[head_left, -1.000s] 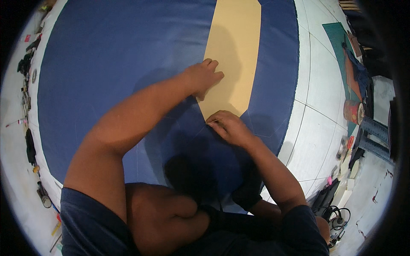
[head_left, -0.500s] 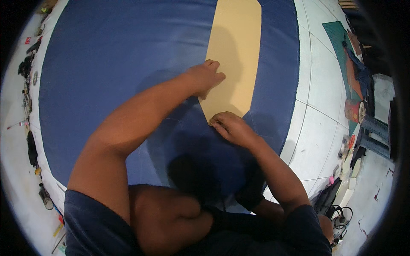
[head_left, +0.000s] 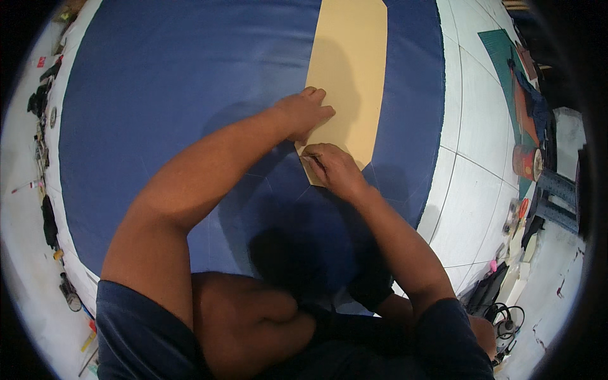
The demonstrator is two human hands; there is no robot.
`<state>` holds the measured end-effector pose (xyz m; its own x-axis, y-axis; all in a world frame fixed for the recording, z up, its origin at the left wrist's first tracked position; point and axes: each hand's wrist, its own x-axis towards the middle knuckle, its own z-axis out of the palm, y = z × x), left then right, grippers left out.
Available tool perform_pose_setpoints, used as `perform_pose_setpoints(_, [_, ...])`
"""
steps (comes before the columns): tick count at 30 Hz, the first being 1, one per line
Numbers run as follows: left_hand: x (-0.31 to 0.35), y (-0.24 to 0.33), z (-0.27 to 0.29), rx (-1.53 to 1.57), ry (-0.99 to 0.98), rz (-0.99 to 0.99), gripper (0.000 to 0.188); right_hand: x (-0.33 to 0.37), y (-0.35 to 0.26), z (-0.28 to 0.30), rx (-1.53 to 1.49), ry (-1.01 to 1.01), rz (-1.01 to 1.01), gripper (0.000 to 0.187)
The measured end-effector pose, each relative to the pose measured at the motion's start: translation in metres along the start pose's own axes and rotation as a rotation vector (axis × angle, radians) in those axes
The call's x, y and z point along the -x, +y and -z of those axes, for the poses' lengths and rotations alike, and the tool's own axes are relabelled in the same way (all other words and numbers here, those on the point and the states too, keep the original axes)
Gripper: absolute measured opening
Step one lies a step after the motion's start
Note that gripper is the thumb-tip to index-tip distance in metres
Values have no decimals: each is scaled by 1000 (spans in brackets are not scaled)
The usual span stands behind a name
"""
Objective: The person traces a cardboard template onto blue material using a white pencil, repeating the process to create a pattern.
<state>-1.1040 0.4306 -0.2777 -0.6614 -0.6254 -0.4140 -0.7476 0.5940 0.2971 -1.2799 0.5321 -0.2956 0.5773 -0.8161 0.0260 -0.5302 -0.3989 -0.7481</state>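
Note:
A long tan pattern piece with angled corners, like stiff card, lies flat on a large blue sheet of leather-like material. My left hand presses down on the pattern's left edge, fingers bent and apart, gripping nothing. Just below it, my right hand is closed in a pinch at the slanted lower-left edge. A slim pen-like tool shows at its fingertips, mostly hidden by the fingers. Faint thin lines run across the blue sheet near the pattern's lower end.
White floor tiles border the sheet on the right. Beyond them lie a green mat, a red-sided roll and a corded tool. Several small tools and dark items line the left side, among them a black piece.
My right hand has slid up and left along the pattern's slanted edge from its bottom corner, uncovering that corner. My left hand stays in place on the pattern.

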Motion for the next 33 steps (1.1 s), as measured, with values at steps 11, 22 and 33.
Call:
perform_pose_setpoints(11, [7, 0, 8, 39, -20, 16, 79, -12, -13, -8, -40, 87, -124, 19])
perform_pose_setpoints(22, [-1, 8, 0, 36, 4, 15, 99, 71, 10, 58, -107, -79, -322, 24])
perform_pose_setpoints(33, [0, 43, -3, -120, 20, 144, 112, 102, 15, 62, -88, -148, -326, 22])
